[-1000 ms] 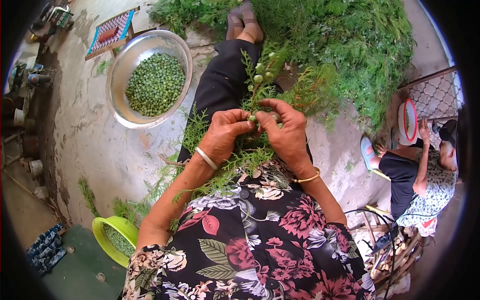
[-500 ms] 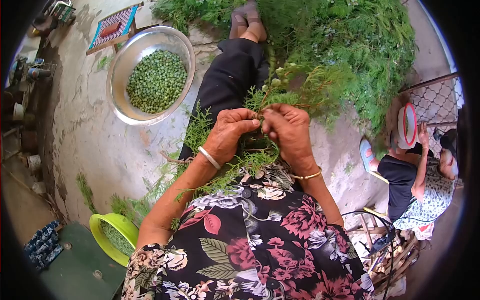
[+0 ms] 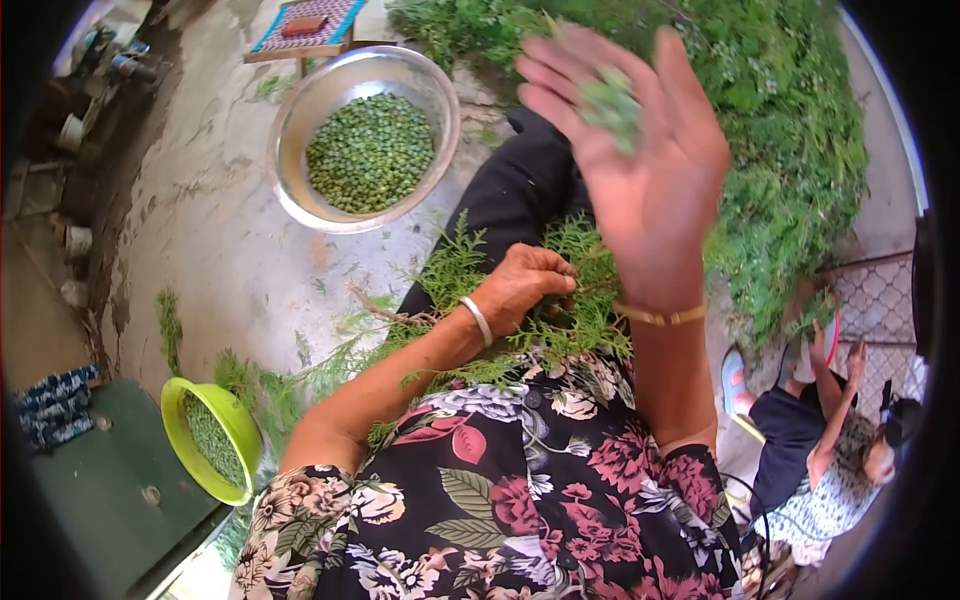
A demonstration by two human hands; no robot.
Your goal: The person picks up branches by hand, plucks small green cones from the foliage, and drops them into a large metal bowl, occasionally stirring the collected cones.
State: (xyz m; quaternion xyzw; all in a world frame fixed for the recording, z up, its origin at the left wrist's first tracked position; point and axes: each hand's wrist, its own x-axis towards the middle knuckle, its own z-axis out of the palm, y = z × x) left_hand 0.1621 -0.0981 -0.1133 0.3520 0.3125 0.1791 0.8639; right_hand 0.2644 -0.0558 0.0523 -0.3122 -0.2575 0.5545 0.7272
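My left hand (image 3: 522,290), with a silver bangle at its wrist, pinches a thin stem of a green leafy branch (image 3: 455,270) over my lap. My right hand (image 3: 650,150), a gold bangle below it, is raised with the palm showing and fingers spread. Some small green cones (image 3: 610,108) rest on its palm and fingers, blurred by motion. To the left of the raised hand stands a wide metal bowl (image 3: 290,185) holding many round green cones (image 3: 370,152).
A large heap of green branches (image 3: 780,130) covers the ground at upper right. A woven stool (image 3: 345,18) stands beyond the bowl. At lower left is a lime-green basin (image 3: 245,440) beside a dark green surface (image 3: 110,500). Another person (image 3: 800,440) sits at right.
My right hand has left the stem, risen and opened, showing green cones on it. My left hand still pinches the branch. The view has shifted, and the other person's arms have moved.
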